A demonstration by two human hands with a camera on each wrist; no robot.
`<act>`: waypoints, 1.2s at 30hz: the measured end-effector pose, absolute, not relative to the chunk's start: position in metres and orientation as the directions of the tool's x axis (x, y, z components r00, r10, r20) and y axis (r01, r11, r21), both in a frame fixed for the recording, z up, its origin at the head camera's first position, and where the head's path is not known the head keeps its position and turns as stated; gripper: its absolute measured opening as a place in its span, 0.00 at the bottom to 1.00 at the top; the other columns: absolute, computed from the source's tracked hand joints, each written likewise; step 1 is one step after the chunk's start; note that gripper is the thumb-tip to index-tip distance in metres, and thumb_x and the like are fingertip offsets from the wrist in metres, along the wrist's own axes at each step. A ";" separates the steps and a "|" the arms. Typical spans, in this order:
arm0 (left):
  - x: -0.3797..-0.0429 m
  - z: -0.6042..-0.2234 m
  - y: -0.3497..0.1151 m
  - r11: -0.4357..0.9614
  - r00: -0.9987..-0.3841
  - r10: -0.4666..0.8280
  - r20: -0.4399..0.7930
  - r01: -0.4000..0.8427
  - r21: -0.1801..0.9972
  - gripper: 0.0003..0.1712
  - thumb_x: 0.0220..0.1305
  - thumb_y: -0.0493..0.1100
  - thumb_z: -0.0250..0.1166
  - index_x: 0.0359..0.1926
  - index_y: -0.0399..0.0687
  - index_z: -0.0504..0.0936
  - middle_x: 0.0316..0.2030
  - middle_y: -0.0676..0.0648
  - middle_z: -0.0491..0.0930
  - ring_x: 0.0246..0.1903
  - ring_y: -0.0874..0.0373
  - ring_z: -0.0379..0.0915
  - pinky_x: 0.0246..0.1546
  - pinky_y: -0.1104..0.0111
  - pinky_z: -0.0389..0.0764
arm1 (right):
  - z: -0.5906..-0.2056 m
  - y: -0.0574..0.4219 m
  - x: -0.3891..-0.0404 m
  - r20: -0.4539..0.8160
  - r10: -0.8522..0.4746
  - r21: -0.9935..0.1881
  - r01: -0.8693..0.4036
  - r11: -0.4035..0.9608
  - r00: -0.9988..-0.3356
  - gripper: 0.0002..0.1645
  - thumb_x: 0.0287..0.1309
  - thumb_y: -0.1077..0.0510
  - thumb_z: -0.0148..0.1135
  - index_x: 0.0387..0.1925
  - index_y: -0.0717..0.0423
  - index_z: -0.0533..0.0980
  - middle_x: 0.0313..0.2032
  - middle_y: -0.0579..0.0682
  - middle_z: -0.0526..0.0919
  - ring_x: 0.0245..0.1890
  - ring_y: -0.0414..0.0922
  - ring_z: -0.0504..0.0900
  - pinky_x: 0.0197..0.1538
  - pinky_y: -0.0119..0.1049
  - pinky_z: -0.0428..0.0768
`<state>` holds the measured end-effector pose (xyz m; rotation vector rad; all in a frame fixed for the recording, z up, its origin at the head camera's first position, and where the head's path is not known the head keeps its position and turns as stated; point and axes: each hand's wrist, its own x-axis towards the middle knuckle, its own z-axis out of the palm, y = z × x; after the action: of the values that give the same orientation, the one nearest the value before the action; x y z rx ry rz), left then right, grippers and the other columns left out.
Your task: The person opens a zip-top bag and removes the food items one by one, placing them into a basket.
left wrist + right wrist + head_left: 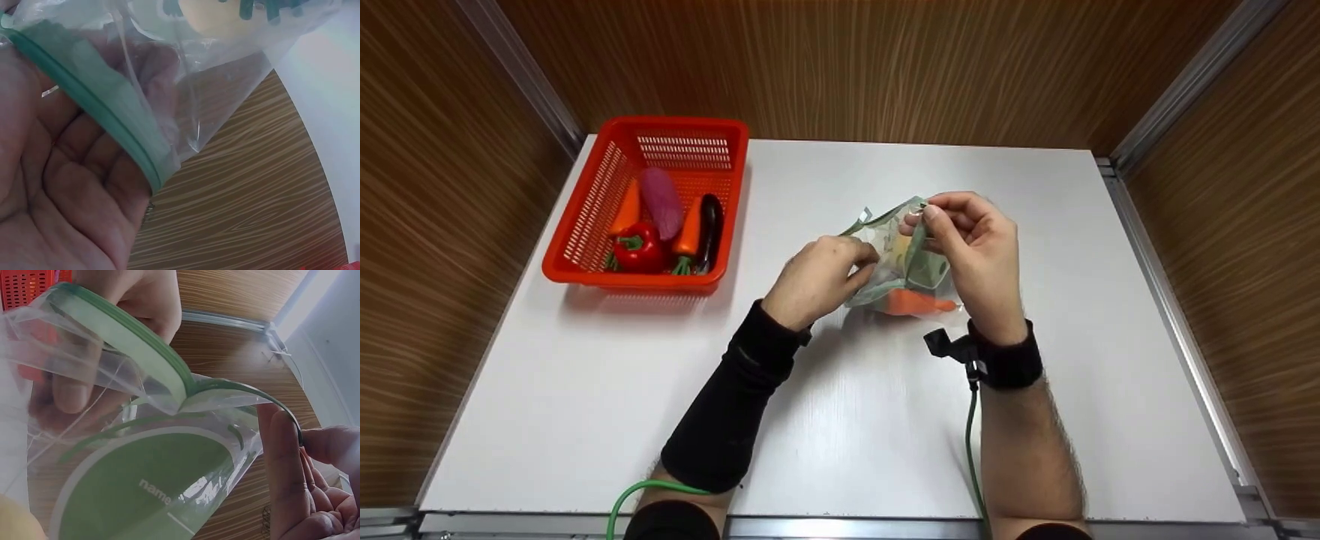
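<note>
A clear zip bag (pixel 919 262) with green seal strips and a green printed label lies between the hands. My right hand (pixel 979 247) pinches one side of its mouth between thumb and forefinger. My left hand (pixel 829 274) reaches over the opposite side, its loosely bent fingers showing through the plastic inside the mouth. In the left wrist view, the green strip (pixel 84 98) crosses in front of those fingers. An orange carrot (pixel 919 302) shows at the bag's near side. Something pale yellow (pixel 901 251) shows through the film, partly hidden.
On the left of the white table (pixel 870 442) stands a red plastic basket (pixel 641 279). It contains a red bell pepper (pixel 643 251), a purple vegetable (pixel 661 202), a dark eggplant (pixel 710 232) and carrots (pixel 690 229). Wood-grain panels (pixel 840 67) border the table; a green cable (pixel 971 442) trails from the right wrist.
</note>
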<state>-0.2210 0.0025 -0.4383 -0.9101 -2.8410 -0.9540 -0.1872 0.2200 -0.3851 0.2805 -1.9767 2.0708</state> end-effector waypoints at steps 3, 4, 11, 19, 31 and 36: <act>-0.222 -0.440 0.003 0.652 -0.818 0.555 0.147 0.538 0.534 0.08 0.81 0.36 0.68 0.42 0.44 0.93 0.37 0.50 0.86 0.38 0.55 0.77 0.42 0.58 0.83 | -0.386 0.220 -0.187 0.321 0.048 -0.946 -0.323 -0.028 -0.946 0.04 0.83 0.67 0.69 0.51 0.64 0.87 0.40 0.50 0.98 0.42 0.43 1.00 0.47 0.39 0.99; -0.222 -0.442 0.003 0.651 -0.813 0.565 0.137 0.542 0.532 0.09 0.82 0.36 0.68 0.41 0.44 0.92 0.35 0.50 0.83 0.37 0.55 0.74 0.41 0.59 0.80 | -0.386 0.220 -0.187 0.321 0.043 -0.946 -0.322 -0.027 -0.946 0.04 0.83 0.67 0.69 0.51 0.65 0.87 0.40 0.50 0.98 0.42 0.44 1.00 0.47 0.39 0.99; -0.227 -0.452 0.003 0.655 -0.802 0.591 0.089 0.541 0.528 0.05 0.80 0.36 0.72 0.43 0.43 0.94 0.38 0.46 0.91 0.37 0.56 0.76 0.43 0.55 0.86 | -0.388 0.215 -0.186 0.312 0.015 -0.950 -0.312 -0.001 -0.950 0.05 0.83 0.67 0.68 0.52 0.65 0.87 0.40 0.50 0.99 0.42 0.43 1.00 0.48 0.38 0.99; -0.233 -0.465 0.002 0.697 -0.829 0.558 0.038 0.493 0.520 0.03 0.76 0.40 0.79 0.43 0.44 0.96 0.43 0.46 0.98 0.42 0.51 0.90 0.48 0.50 0.93 | -0.393 0.205 -0.186 0.286 -0.045 -0.958 -0.286 -0.007 -0.957 0.05 0.83 0.68 0.68 0.52 0.67 0.87 0.40 0.52 0.98 0.41 0.43 1.00 0.48 0.37 0.98; -0.285 -0.589 0.006 0.783 -0.825 0.557 0.098 0.560 0.271 0.09 0.57 0.35 0.74 0.32 0.54 0.84 0.37 0.48 0.91 0.38 0.52 0.88 0.40 0.51 0.96 | -0.402 0.200 -0.194 0.202 -0.147 -0.971 -0.217 0.096 -0.968 0.06 0.83 0.67 0.68 0.52 0.68 0.87 0.42 0.55 0.97 0.42 0.41 0.99 0.51 0.35 0.98; -0.276 -0.582 0.011 0.803 -0.826 0.559 0.072 0.560 0.204 0.06 0.59 0.36 0.75 0.33 0.52 0.88 0.37 0.45 0.94 0.39 0.46 0.94 0.38 0.47 0.96 | -0.402 0.202 -0.197 0.179 -0.168 -0.969 -0.204 0.140 -0.969 0.06 0.83 0.67 0.68 0.52 0.68 0.87 0.42 0.58 0.97 0.41 0.39 0.99 0.49 0.33 0.97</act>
<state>-0.2758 0.0107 -0.5816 -0.9232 -2.9745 -0.3414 -0.1968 0.2023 -0.4024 0.3834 -2.3505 2.0063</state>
